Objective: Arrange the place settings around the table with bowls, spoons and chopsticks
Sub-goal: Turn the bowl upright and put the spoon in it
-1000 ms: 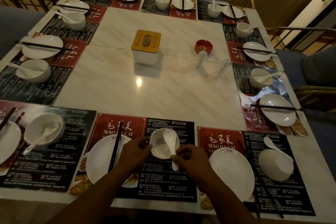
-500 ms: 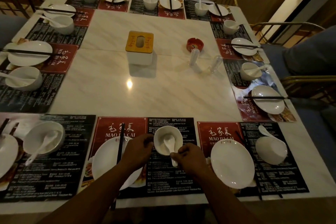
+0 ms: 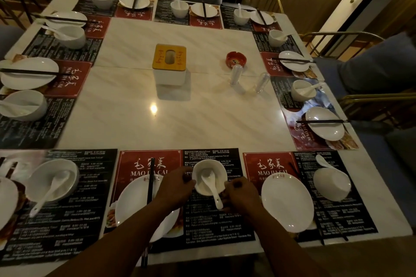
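Observation:
A white bowl (image 3: 208,171) stands upright on the black-and-red placemat (image 3: 211,220) at the near middle of the table. A white spoon (image 3: 212,189) lies in it, handle pointing toward me. My left hand (image 3: 174,188) holds the bowl's left rim. My right hand (image 3: 239,194) grips the right rim beside the spoon handle. Left of the bowl a white plate (image 3: 132,204) carries black chopsticks (image 3: 150,181). To the right sit another plate (image 3: 287,201) and an upside-down bowl (image 3: 332,184) with a spoon (image 3: 323,161) behind it.
Set places with bowls, spoons, plates and chopsticks ring the marble table (image 3: 180,119). At its centre stand a tissue box (image 3: 169,64), a red ashtray (image 3: 236,59) and two clear shakers (image 3: 247,80). Chairs (image 3: 360,96) stand on the right and far sides.
The bowl, tilted a second ago, now sits level on the mat with the spoon inside. Both hands have stayed on its rim. The camera view shifted slightly.

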A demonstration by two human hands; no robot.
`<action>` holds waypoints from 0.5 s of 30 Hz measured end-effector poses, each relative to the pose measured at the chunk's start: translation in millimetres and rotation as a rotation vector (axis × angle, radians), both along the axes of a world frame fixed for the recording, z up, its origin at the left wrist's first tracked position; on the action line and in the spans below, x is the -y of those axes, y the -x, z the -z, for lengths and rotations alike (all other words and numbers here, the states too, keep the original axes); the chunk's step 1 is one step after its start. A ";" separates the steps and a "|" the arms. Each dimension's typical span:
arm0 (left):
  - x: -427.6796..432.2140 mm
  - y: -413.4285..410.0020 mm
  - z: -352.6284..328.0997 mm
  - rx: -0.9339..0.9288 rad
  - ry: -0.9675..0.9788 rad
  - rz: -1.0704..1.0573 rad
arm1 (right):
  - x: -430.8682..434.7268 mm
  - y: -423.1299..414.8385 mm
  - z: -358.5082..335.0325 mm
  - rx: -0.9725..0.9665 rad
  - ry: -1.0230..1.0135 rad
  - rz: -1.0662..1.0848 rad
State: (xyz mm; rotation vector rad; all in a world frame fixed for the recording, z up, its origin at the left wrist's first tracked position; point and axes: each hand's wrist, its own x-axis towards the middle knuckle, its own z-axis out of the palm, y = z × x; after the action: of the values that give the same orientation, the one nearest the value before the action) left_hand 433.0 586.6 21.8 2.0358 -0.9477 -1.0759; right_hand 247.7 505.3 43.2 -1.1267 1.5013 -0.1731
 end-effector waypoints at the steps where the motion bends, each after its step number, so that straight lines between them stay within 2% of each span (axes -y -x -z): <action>1: 0.3 -0.4 0.3 -0.006 -0.001 0.000 | 1.4 -0.1 -0.4 -0.003 -0.011 -0.005; 7: 0.0 -3.1 2.7 -0.036 -0.018 0.003 | -6.2 -1.4 -1.4 -0.020 -0.040 -0.122; 15: 1.8 -3.2 2.9 -0.030 -0.011 0.010 | -5.5 -2.3 10.0 -0.026 0.007 -0.076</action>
State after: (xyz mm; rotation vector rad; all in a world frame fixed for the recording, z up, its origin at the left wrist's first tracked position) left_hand 436.2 584.8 18.9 2.0196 -0.9394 -1.1162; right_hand 250.1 510.8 33.2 -1.1939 1.4793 -0.1115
